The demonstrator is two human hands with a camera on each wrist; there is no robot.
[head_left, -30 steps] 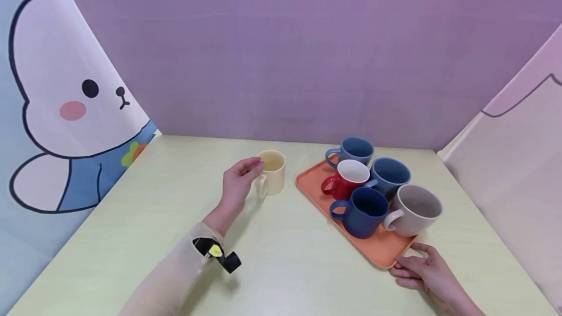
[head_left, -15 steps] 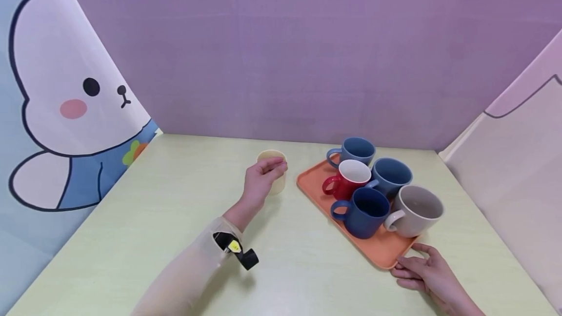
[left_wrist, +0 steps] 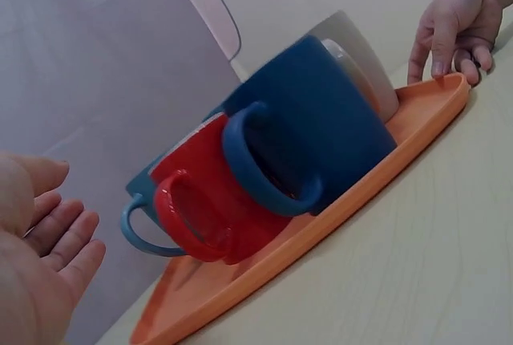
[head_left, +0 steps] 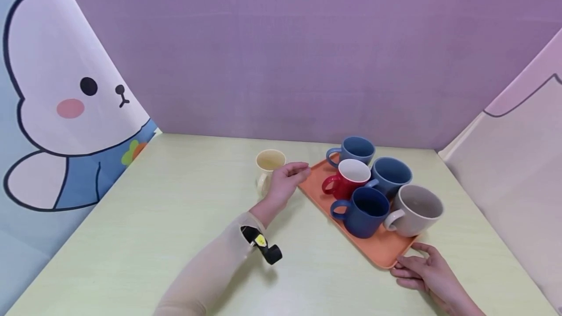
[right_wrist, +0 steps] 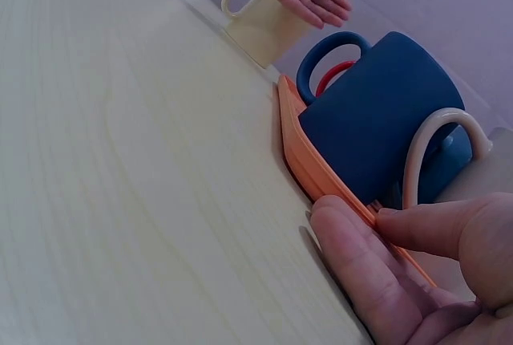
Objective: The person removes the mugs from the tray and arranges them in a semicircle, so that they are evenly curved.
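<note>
An orange tray [head_left: 317,182] lies aslant on the table, bearing several mugs. On it stand a red mug [head_left: 345,185], a dark blue mug [head_left: 362,222], a grey mug [head_left: 419,216] and two lighter blue mugs, one behind [head_left: 361,146] and one in the middle [head_left: 391,172]. My right hand [head_left: 432,277] pinches the tray's near corner between thumb and fingers, as the right wrist view shows. With loosely extended fingers, my left hand [head_left: 284,184] hovers by the tray's far left corner, holding nothing. Behind it a cream mug [head_left: 269,162] stands on the table, partly hidden.
The pale wooden table [head_left: 175,199] ends at a purple backdrop [head_left: 263,62]. A cartoon-printed cloth [head_left: 66,87] hangs on the left, and a whitish panel [head_left: 518,169] borders the right. A small black camera [head_left: 263,245] sticks out from the left wrist.
My left hand has moved rightward from beside the cream mug, past it, to the tray's far left corner. The cream mug, tray and right hand stay in place.
</note>
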